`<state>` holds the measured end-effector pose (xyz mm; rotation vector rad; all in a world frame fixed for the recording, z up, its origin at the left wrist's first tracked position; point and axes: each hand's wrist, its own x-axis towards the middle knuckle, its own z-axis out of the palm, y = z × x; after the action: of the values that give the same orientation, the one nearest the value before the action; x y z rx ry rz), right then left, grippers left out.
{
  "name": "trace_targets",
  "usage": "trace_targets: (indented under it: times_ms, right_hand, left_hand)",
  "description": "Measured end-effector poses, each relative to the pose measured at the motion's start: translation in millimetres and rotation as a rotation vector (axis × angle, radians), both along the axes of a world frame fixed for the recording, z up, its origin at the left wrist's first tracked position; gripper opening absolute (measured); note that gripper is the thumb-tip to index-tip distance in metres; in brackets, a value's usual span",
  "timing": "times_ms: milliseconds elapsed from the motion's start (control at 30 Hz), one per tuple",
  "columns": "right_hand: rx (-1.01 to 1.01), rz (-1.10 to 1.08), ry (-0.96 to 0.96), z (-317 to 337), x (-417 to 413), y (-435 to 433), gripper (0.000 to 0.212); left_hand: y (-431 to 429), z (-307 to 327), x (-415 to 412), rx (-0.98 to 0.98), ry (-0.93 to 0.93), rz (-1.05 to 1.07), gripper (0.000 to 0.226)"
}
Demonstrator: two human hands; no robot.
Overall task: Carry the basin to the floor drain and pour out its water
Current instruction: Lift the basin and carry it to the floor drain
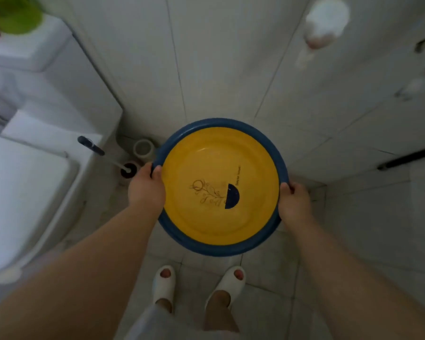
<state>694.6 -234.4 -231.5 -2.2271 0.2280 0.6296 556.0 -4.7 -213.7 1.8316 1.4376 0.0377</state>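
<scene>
A round basin (219, 153) with a yellow inside and a dark blue rim hangs in front of me above the tiled floor. A flower drawing and a dark half-circle mark its bottom. My left hand (146, 186) grips the rim on the left side, thumb over the edge. On the right side my right hand (295, 203) holds the rim the same way. The basin sits roughly level. Water inside is hard to make out. No floor drain is visible; the basin hides the floor beneath it.
A white toilet (22, 192) stands at the left, with a toilet brush (127, 169) and a small white cup (144, 148) in the corner behind it. Tiled walls close the front and right; a black bar (407, 158) runs low at right. My feet in white slippers (199, 283) stand below.
</scene>
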Motion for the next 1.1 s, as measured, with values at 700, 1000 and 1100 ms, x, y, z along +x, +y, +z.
trace_targets:
  times_ms: [700,1000,1100]
  right_hand:
    - [0.005,-0.113,0.065,-368,29,29,0.041]
    - [0.055,-0.057,-0.033,-476,52,52,0.034]
    - [0.100,-0.088,-0.033,-494,56,55,0.025]
  left_hand:
    - [28,-340,43,-0.109,-0.024,-0.042,0.039]
    - [49,-470,54,0.004,-0.064,-0.065,0.038]
    - [53,-494,61,0.001,-0.065,-0.082,0.038]
